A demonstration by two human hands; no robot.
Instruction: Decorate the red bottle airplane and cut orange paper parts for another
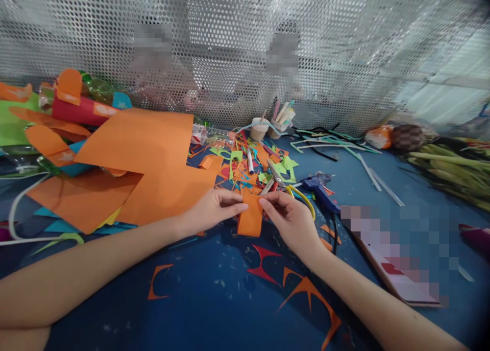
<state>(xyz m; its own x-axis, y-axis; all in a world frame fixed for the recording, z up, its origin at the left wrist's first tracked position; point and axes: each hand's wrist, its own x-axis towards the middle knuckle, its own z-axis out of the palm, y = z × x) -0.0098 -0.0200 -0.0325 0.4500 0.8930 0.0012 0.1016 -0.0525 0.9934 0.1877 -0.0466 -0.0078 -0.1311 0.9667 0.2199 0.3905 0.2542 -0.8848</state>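
A small folded orange paper piece (250,217) is held upright over the blue table between both hands. My left hand (220,208) pinches its left upper edge between thumb and fingers. On the other side, my right hand (289,215) pinches the right upper edge. Just beyond the fingers lie scissors (276,174) with yellow and red handles, partly hidden by my right hand. A heap of orange, green and blue paper scraps (233,162) spreads behind, with a marker (250,161) on it.
Large orange sheets (141,141) and decorated bottles (80,106) are at left. A blue glue gun (321,190), its cord and a tablet-like device (401,274) lie right. Cups (259,130), glue sticks and dry husks (451,167) stand or lie behind. Cut scraps (310,292) lie in front.
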